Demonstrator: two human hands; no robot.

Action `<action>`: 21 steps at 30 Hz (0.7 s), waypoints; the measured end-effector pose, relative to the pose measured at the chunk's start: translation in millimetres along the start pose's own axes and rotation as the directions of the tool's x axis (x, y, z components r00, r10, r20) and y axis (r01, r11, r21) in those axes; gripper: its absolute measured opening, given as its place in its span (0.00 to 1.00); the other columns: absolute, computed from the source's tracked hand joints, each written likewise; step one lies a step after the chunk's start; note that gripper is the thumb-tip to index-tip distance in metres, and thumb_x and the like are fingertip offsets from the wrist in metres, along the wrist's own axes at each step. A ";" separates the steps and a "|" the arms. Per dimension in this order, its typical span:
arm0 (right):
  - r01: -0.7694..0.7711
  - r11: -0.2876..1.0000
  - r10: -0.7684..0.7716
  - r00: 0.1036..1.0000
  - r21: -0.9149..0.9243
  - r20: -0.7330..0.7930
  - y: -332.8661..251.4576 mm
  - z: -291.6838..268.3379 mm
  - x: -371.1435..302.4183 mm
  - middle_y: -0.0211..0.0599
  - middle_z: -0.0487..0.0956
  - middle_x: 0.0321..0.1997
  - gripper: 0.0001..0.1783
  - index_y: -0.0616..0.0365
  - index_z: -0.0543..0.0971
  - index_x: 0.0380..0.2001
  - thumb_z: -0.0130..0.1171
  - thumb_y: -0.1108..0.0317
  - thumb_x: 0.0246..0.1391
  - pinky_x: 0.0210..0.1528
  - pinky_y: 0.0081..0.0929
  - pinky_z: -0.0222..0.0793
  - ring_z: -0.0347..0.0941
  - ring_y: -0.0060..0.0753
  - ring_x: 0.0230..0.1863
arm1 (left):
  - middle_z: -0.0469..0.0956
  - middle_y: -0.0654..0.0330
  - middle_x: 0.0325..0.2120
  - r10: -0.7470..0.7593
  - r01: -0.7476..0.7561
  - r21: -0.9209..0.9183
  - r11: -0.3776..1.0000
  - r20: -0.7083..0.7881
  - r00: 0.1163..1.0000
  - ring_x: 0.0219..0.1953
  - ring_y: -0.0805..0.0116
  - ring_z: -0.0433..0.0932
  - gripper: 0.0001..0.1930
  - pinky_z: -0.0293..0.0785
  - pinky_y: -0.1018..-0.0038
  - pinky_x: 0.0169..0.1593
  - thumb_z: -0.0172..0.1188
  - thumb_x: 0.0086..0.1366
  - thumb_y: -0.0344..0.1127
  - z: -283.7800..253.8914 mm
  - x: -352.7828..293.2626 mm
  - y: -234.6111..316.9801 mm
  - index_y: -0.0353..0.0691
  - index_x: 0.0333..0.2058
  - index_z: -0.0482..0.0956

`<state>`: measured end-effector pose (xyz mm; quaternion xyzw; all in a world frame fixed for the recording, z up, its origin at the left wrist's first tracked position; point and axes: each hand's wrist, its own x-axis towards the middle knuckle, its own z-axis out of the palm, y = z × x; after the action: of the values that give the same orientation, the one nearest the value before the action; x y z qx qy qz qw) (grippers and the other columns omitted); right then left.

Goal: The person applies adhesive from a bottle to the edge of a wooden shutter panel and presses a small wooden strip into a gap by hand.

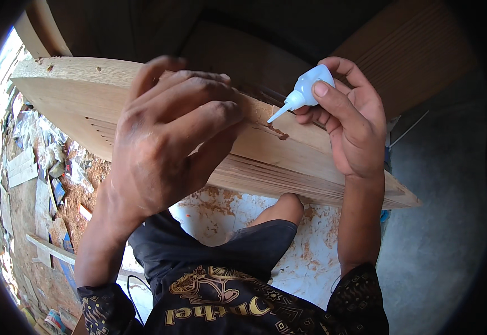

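My right hand (352, 114) holds a small translucent glue bottle (312, 84) between thumb and fingers. The bottle tilts down to the left, its thin nozzle ending just over the top edge of a wooden panel (296, 148). Close to the nozzle tip, a reddish-brown patch of wood dust or filler (277, 133) lies on that edge. My left hand (168, 134), back upward, is over the same edge, left of the bottle. Its fingers are bent, with index and thumb drawn together; whatever is between them is hidden, and the outer fingers are slightly blurred.
The long panel, with slatted grooves along its side, runs across in front of my body. Another slatted wooden panel (405, 61) stands in shadow at the far right. Wood scraps and plastic litter (48, 162) cover the ground at left. Shavings lie on the white floor (310, 245).
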<state>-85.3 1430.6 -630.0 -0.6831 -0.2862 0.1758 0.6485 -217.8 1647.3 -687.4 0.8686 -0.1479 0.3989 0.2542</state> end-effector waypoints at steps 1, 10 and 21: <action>-0.006 1.000 0.006 1.000 0.021 0.003 -0.1 0.5 0.7 0.51 0.84 0.41 0.22 0.69 0.70 0.55 0.64 0.71 0.63 0.41 0.27 0.82 0.83 0.33 0.38 | 0.87 0.59 0.40 0.015 -0.016 0.031 0.999 0.026 1.000 0.49 0.57 0.86 0.12 0.71 0.55 0.61 0.73 0.53 0.26 -3.5 2.5 0.2 0.41 0.38 0.87; -0.001 0.999 0.001 1.000 0.049 -0.012 3.4 0.0 -2.0 0.50 0.84 0.42 0.23 0.69 0.70 0.55 0.65 0.70 0.62 0.42 0.26 0.81 0.83 0.33 0.39 | 0.87 0.63 0.40 -0.109 0.108 0.077 0.991 0.010 0.994 0.49 0.62 0.84 0.12 0.69 0.59 0.56 0.75 0.51 0.28 2.8 -1.2 4.3 0.44 0.36 0.86; 0.023 0.998 -0.025 0.999 -0.058 -0.028 2.2 5.1 -2.7 0.49 0.83 0.42 0.24 0.67 0.69 0.56 0.64 0.68 0.63 0.40 0.26 0.82 0.82 0.31 0.37 | 0.86 0.65 0.37 -0.011 0.015 0.090 0.996 -0.049 0.999 0.48 0.59 0.85 0.14 0.72 0.61 0.52 0.76 0.48 0.27 11.6 -6.2 2.0 0.45 0.35 0.84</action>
<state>-90.2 1433.0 -633.1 -0.7004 -0.2900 0.1499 0.6346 -215.5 1639.5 -697.9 0.8701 -0.1179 0.4245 0.2208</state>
